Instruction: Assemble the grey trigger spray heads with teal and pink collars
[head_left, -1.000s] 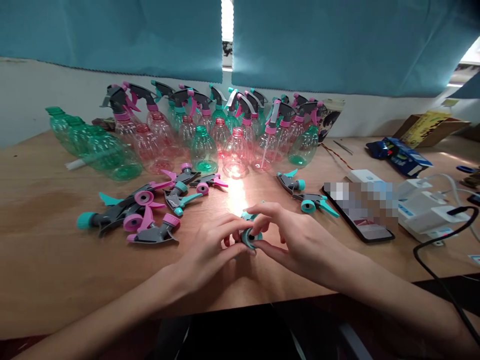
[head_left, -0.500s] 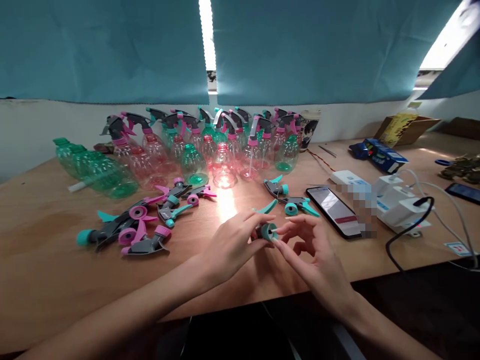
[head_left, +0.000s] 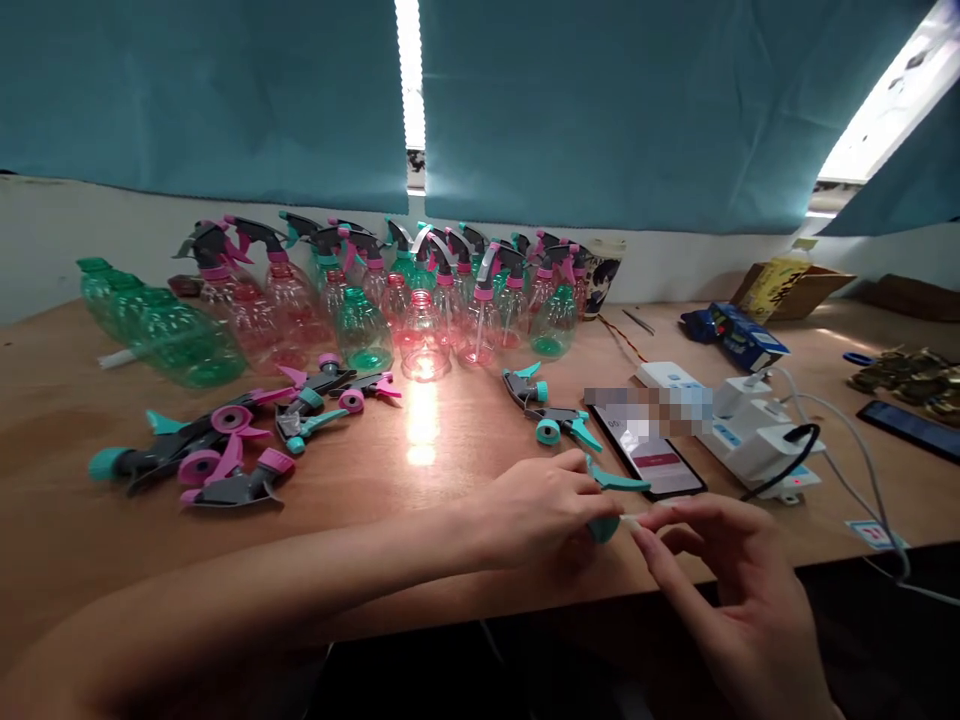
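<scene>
My left hand (head_left: pixel 544 505) is closed around a trigger spray head with a turquoise trigger (head_left: pixel 621 483) and a turquoise collar (head_left: pixel 603 528). The collar faces right, and the grey body is mostly hidden by my fingers. My right hand (head_left: pixel 731 570) has thumb and index finger pinched right beside the collar, at a thin whitish piece (head_left: pixel 629 522) too small to name surely. Two turquoise spray heads (head_left: pixel 559 428) lie beyond my hands. On the left lies a group of pink and turquoise spray heads (head_left: pixel 240 485).
Green bottles (head_left: pixel 191 340) and red bottles (head_left: pixel 426 350) stand at the back, several with spray heads on. At right are a phone (head_left: pixel 660 470), a white power strip (head_left: pixel 739 440) with cables, a blue box (head_left: pixel 750 338) and a paper cup (head_left: pixel 604 275). The table edge runs below my hands.
Both hands have moved right and a little toward me with the spray head. The right fingers have drawn away from the collar's rim, and a whitish piece shows at their tips. The view has shifted right.
</scene>
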